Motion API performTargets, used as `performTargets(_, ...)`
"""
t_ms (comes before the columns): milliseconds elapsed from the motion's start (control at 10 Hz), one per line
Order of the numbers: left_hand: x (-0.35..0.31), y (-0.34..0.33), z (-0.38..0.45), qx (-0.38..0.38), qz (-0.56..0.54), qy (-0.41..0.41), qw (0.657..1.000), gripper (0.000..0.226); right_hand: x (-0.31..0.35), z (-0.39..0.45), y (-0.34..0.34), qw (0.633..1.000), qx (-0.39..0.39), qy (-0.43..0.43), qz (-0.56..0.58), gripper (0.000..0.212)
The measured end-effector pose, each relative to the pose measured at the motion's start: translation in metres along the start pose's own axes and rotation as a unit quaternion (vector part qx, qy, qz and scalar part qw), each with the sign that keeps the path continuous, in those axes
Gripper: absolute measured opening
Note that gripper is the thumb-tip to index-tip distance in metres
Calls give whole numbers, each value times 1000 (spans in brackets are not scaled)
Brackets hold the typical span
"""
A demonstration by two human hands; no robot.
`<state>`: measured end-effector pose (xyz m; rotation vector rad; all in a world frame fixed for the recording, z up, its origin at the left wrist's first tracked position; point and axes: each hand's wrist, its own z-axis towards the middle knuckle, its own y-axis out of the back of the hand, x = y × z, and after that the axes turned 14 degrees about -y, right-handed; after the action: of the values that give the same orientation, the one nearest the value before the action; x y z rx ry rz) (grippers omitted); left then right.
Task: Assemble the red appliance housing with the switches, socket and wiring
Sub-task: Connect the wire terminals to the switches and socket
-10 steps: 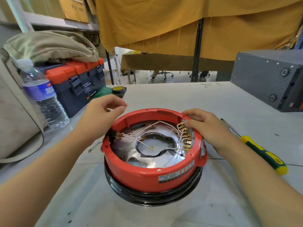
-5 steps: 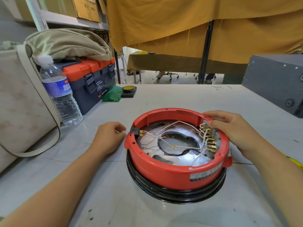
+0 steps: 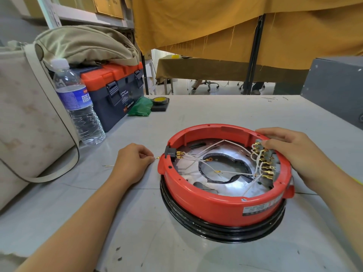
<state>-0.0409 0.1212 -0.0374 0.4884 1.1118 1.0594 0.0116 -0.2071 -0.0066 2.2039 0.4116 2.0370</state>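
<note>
The round red housing (image 3: 222, 203) lies upside down on a black ring, right of the table's middle. A black socket (image 3: 170, 153) with brass pins sits in its left wall. White wires (image 3: 212, 147) cross the metal plate inside to a row of brass switch terminals (image 3: 265, 165) on the right wall. My right hand (image 3: 290, 152) rests on the housing's right rim, fingers curled over the terminal block. On the table just left of the housing, my left hand (image 3: 133, 161) pinches a thin loose wire (image 3: 107, 166) with a brass tip near the socket.
At the left stand a beige bag (image 3: 23, 122), a water bottle (image 3: 78, 107) and an orange-lidded toolbox (image 3: 115, 89). A green cloth (image 3: 140, 108) and a yellow tape roll (image 3: 160, 102) lie behind. A grey box (image 3: 335, 91) sits at the right.
My left hand dropped from above the housing's left rim to the table and took hold of the loose wire. The view shifted left; the right hand stayed on the rim.
</note>
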Motion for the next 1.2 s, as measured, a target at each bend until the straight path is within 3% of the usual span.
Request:
performTargets(200,0,-1,-3,-19,-15,-19,1000,6,-1,0,0,1000,-2,3,-3,26)
performTargets(400,-1,3,-3,-112,-147,-21,983,5,-2,1,-3,1000,-27,3,-10,26)
performTargets(600,-10,9,-5,-108,-281,-54,952,18,-3,0,-8,998,-58,-3,1,24)
performTargets(800,-20,11,-9,-96,-302,-71,946,24,0,-1,-6,997,-74,-10,-21,9)
performTargets(900,-25,15,-8,-107,-295,-75,946,21,3,-2,-3,996,-62,-34,-49,20)
performTargets(1200,-67,32,-3,-73,-213,-168,960,28,7,-7,-4,998,-31,-27,-56,13)
